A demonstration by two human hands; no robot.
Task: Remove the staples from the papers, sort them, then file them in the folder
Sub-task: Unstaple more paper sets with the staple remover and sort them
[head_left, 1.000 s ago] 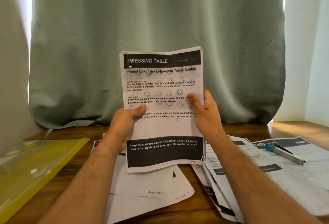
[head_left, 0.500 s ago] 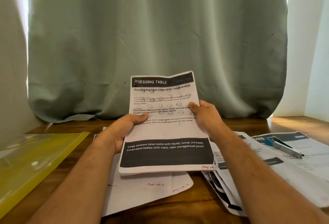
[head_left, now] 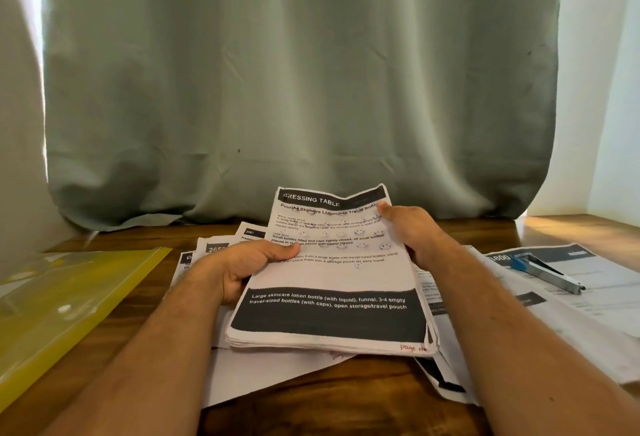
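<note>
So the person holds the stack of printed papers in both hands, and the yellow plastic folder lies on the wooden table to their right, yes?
Not quite. The head view shows the yellow plastic folder lying on the wooden table to the person's left, not right. The rest holds: the left hand and the right hand both hold the stack of printed papers.

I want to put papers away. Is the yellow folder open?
Cannot tell. The yellow folder lies flat on the table, its flap not clearly visible. The paper stack is outside it, in both hands.
</note>
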